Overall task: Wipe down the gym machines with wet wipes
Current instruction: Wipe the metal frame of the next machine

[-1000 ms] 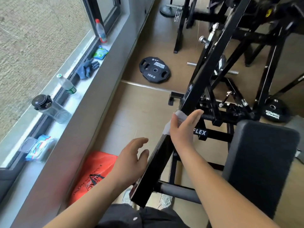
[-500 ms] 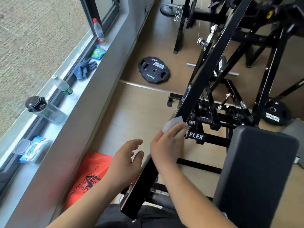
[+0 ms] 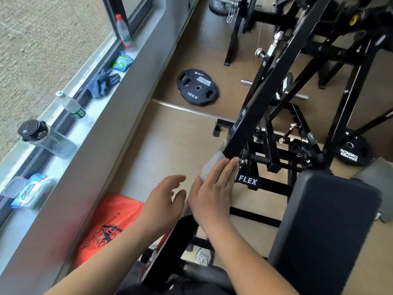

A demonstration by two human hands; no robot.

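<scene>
A black gym machine's slanted frame beam (image 3: 261,103) runs from far right to near centre, with a black pad (image 3: 325,226) at near right. The right hand (image 3: 210,192) lies flat, fingers straight, pressing a white wet wipe (image 3: 212,165) onto the beam. The left hand (image 3: 163,201) hovers just left of it, fingers relaxed, holding nothing.

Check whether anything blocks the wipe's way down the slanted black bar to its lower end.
Nothing visible lies on the bar below the wipe, which the right hand presses flat. The left hand hovers open close by the bar's left edge, seemingly off it. The stretch under the right wrist is hidden.
</scene>
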